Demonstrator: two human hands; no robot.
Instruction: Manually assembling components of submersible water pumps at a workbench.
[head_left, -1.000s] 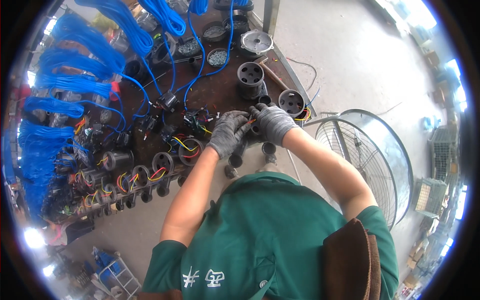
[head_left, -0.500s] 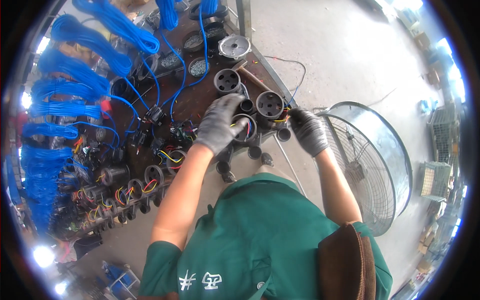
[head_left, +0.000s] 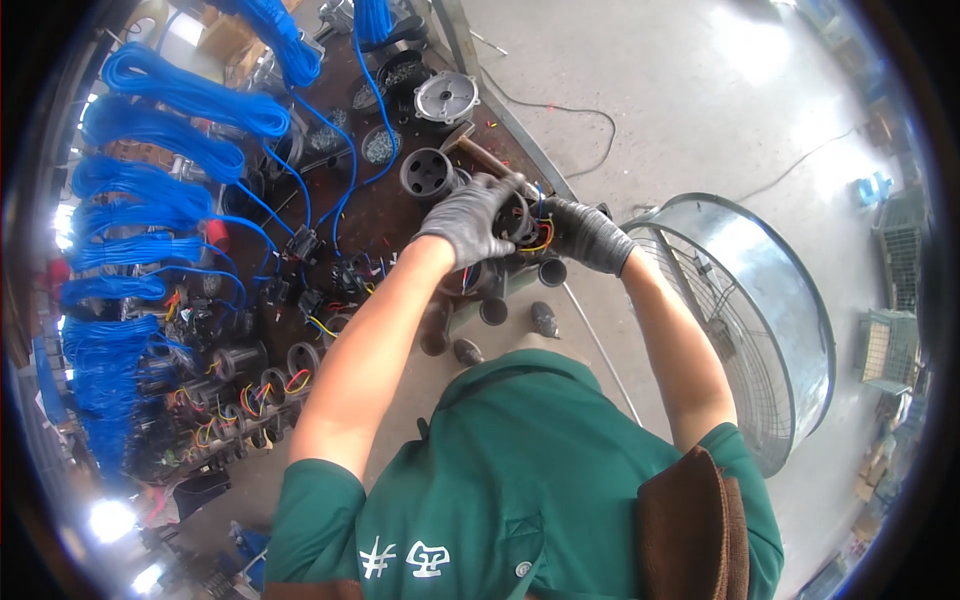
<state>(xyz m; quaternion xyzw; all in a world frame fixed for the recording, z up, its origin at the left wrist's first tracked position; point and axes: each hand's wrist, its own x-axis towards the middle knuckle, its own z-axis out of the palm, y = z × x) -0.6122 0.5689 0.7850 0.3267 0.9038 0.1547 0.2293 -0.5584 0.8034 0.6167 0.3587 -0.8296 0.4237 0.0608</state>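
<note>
Between my gloved hands is a dark round metal housing [head_left: 514,222] with yellow and red wires [head_left: 546,237] hanging out of its open side. My left hand [head_left: 466,222], in a grey glove, is closed round the housing's left side, fingers over its top and thumb low. My right hand [head_left: 588,235] is closed at its right edge beside the wires; its fingertips are partly hidden. Another dark housing with holes in its face [head_left: 427,174] stands just beyond my left hand. Dark pipe ends [head_left: 552,272] stick out at the bench edge below the hands.
A hammer [head_left: 485,155] and a silver round cover [head_left: 446,97] lie on the dark bench [head_left: 345,225]. Bowls of screws [head_left: 380,146] stand farther left. Blue cable bundles [head_left: 165,138] hang along the left. A large caged fan [head_left: 745,330] stands to the right.
Both hands have come together on the wired housing, the left moving right and the right moving left. The housing now tilts toward me. The view has shifted slightly.
</note>
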